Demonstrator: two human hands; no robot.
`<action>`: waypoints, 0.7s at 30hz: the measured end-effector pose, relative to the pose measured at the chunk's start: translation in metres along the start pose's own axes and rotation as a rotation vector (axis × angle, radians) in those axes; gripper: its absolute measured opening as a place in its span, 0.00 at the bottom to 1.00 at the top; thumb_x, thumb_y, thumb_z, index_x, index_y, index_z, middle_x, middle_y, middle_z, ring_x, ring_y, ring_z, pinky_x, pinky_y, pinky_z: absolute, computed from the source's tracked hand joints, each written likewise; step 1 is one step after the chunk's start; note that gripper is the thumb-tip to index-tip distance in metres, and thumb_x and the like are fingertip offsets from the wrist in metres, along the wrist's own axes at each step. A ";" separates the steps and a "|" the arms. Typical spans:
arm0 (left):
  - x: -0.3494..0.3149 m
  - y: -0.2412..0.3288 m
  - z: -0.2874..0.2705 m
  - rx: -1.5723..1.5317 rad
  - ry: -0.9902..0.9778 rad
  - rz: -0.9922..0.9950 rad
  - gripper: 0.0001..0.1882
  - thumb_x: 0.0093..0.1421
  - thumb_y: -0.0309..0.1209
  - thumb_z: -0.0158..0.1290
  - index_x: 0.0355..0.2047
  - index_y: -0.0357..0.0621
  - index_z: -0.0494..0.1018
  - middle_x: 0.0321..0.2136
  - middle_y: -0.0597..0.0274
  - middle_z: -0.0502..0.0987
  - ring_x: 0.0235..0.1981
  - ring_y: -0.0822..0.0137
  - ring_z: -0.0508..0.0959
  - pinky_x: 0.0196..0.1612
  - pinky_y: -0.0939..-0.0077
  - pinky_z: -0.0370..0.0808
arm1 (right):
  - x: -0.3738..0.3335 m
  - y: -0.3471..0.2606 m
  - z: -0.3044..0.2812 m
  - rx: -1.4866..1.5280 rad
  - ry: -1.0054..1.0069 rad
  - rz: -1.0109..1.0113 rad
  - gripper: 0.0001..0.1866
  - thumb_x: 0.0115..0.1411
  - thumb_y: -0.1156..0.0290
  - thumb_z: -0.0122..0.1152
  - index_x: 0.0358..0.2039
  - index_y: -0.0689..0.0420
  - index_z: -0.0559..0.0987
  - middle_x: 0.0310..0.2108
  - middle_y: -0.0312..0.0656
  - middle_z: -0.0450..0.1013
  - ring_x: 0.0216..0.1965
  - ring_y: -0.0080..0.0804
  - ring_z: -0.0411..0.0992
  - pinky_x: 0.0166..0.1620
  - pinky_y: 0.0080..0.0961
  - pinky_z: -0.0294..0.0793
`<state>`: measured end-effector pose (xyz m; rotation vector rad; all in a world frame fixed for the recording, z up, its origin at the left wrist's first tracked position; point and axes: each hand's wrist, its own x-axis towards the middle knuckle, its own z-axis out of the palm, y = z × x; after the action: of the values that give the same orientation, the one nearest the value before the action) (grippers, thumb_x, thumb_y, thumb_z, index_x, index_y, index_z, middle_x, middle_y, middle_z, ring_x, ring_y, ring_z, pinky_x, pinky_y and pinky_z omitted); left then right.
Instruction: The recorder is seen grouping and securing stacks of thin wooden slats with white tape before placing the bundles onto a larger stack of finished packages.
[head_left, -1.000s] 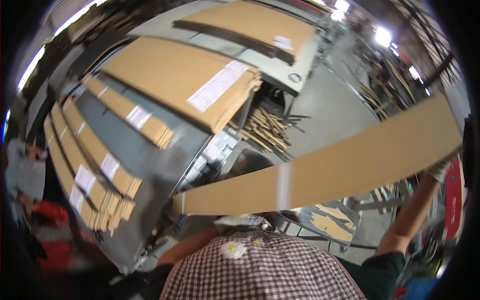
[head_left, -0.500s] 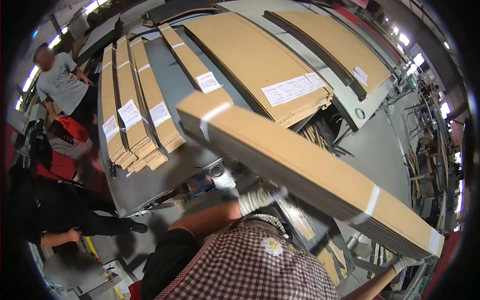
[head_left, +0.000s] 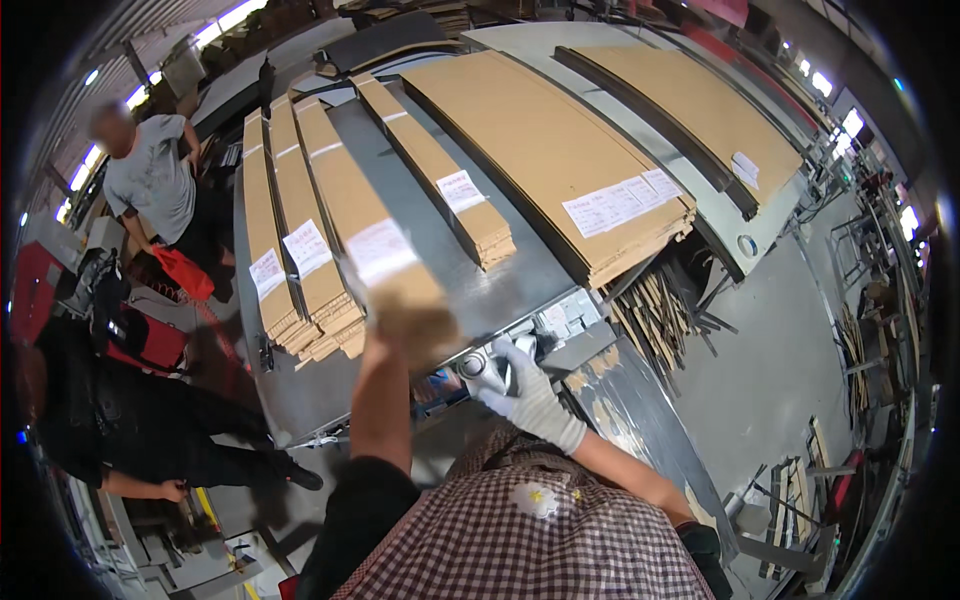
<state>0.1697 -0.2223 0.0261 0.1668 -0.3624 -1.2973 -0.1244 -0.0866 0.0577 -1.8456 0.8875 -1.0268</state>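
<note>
My left hand (head_left: pixel 402 322) is smeared by motion at the near end of a narrow cardboard bundle (head_left: pixel 345 185). Its fingers cannot be made out, and the bundle's near end and white label (head_left: pixel 380 250) are blurred too. In a pale knitted glove, my right hand (head_left: pixel 545 408) is at the table's front edge with its fingers apart. They reach over a white device with a round dark end (head_left: pixel 474 366); whether they touch it I cannot tell. Two more labelled narrow bundles, one (head_left: pixel 262 205) and another (head_left: pixel 292 180), lie left of my left hand.
A separate narrow bundle (head_left: pixel 425 150) and wide cardboard stacks, one (head_left: pixel 520 120) and another (head_left: pixel 690 110), lie on the grey table (head_left: pixel 350 125). Scrap strips (head_left: pixel 650 320) are below its right end. A person in grey (head_left: pixel 150 175) and one in black (head_left: pixel 80 410) are at the left.
The long strapped bundle that spanned the view is no longer across it. My left arm has swung forward onto the table; my right hand has come in from the far lower right to the table's edge.
</note>
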 end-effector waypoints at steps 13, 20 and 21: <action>-0.243 -0.140 -0.158 -0.073 0.136 -0.772 0.25 0.65 0.43 0.53 0.57 0.44 0.69 0.49 0.56 0.77 0.46 0.57 0.78 0.49 0.63 0.77 | -0.118 0.078 -0.134 -0.139 0.367 0.412 0.11 0.60 0.79 0.59 0.44 0.60 0.77 0.36 0.40 0.75 0.38 0.28 0.72 0.44 0.26 0.73; -0.251 -0.130 -0.137 1.090 0.195 -0.694 0.17 0.67 0.33 0.52 0.51 0.36 0.75 0.40 0.61 0.80 0.37 0.73 0.77 0.44 0.80 0.74 | -0.215 0.150 -0.211 -0.995 0.512 0.636 0.12 0.62 0.66 0.58 0.44 0.57 0.79 0.37 0.57 0.76 0.39 0.57 0.74 0.46 0.42 0.73; -0.244 -0.122 -0.098 1.210 0.213 -0.840 0.16 0.67 0.35 0.51 0.49 0.38 0.76 0.40 0.62 0.81 0.39 0.72 0.77 0.46 0.79 0.74 | -0.239 0.162 -0.208 -1.019 0.568 0.568 0.14 0.61 0.63 0.57 0.44 0.55 0.79 0.38 0.56 0.76 0.42 0.56 0.74 0.47 0.45 0.72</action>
<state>0.0388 -0.0288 -0.1454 1.5995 -0.9178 -1.6828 -0.4385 -0.0144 -0.0927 -1.8257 2.4524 -0.7656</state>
